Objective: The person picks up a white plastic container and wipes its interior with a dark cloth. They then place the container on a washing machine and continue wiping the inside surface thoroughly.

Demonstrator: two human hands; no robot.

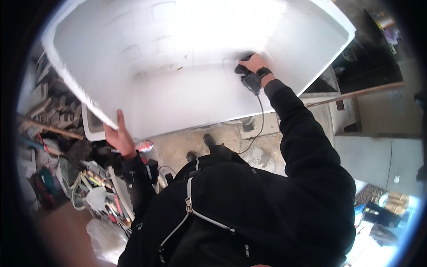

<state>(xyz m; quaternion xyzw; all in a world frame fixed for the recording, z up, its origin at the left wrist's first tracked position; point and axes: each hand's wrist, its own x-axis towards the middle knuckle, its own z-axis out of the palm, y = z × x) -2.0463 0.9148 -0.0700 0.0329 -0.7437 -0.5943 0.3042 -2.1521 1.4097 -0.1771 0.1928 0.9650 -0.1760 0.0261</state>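
A large white tub-like shell (186, 96) with raised walls lies open in front of me. My right hand (254, 63) grips a dark corded power tool (251, 81) inside it, near the right inner corner. The tool's underside and its contact with the white surface are hidden or blurred. My left hand (120, 135) holds the rough, whitish near-left edge of the shell, thumb inside and fingers partly hidden beneath the rim. Small brown bits (180, 68) lie on the shell's inner surface.
The tool's cord (262, 123) hangs over the shell's near edge towards my body. Mixed clutter and hand tools (100, 187) crowd the left, with a clear plastic bag (106, 238) below. Grey cabinets (373, 160) and a wooden strip (363, 91) stand at right. Concrete floor (176, 143) shows by my shoes.
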